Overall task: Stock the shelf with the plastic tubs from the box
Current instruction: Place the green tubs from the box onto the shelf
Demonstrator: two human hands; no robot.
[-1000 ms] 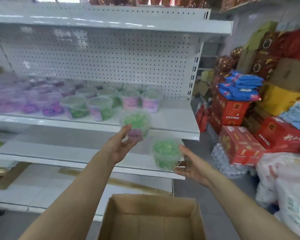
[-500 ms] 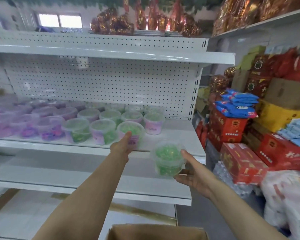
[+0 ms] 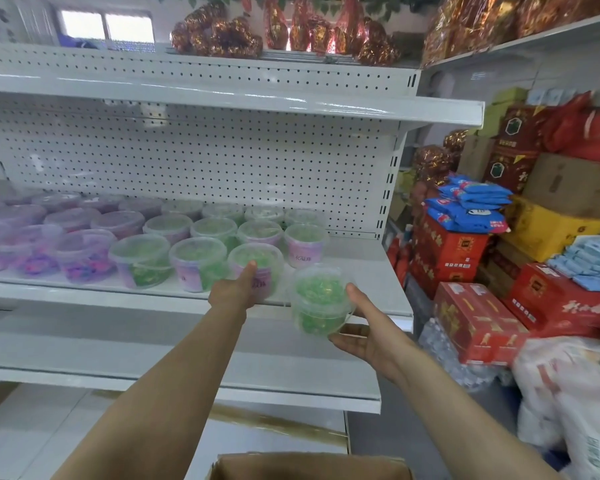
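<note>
Dozens of tubs are crowding the left and middle of the shelf point(image 3: 361, 271). At far left I am seeing purple tubs point(image 3: 80, 254) standing in rows. To their right, green tubs point(image 3: 174, 230) are running in rows from the pegboard back out to the front edge.

My left hand point(image 3: 234, 289) is reaching up to the front tub point(image 3: 257, 263), the rightmost one in the nearest row. That tub is standing upright on the shelf, just beside its green neighbour. The thumb is lying up the tub's near wall and touching it. The back of the hand is hiding the other fingers, so I cannot tell how far that hand is closed or whether it is gripping.

Just to the right, my right hand point(image 3: 371, 337) is cupping the held tub point(image 3: 321, 303), full of green pieces. The thumb is pressing on its right side and the fingers are curling under its base. This tub is hanging in the air, slightly tilted, just near of the shelf's front edge and right of the front tub, touching neither.

Down at the near edge of my view, the top of the box point(image 3: 309, 467) is showing between my forearms.

Further right, red cartons point(image 3: 478, 323) are sitting stacked on the floor with blue packs point(image 3: 471, 206) lying on top, and white sacks point(image 3: 568, 393) are filling the near right corner.
</note>
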